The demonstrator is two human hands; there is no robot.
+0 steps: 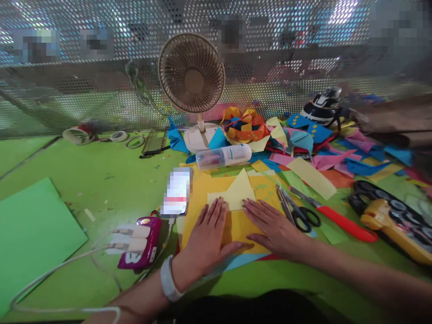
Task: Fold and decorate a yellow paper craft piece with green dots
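A folded pale yellow paper point(236, 193) lies on top of a stack of coloured sheets, the uppermost an orange-yellow sheet point(199, 193). One corner of the folded piece points up and away from me. Both palms face down. My left hand point(209, 236), with a pale band on its wrist, lies flat, its fingertips touching the lower left edge of the fold. My right hand point(272, 227) rests at the lower right edge, fingers stretched out. Neither hand grips anything. Black-handled scissors point(297, 211) and a red-handled knife point(344, 220) lie just right of the stack.
Left of the stack are a phone point(177, 191) and a purple power adapter point(141, 243) with white cables. Behind it lie a clear bottle point(224, 156), a fan point(192, 81) and folded paper pieces point(248, 128). A yellow-and-black tool point(391, 220) sits at right, a green sheet point(37, 243) at left.
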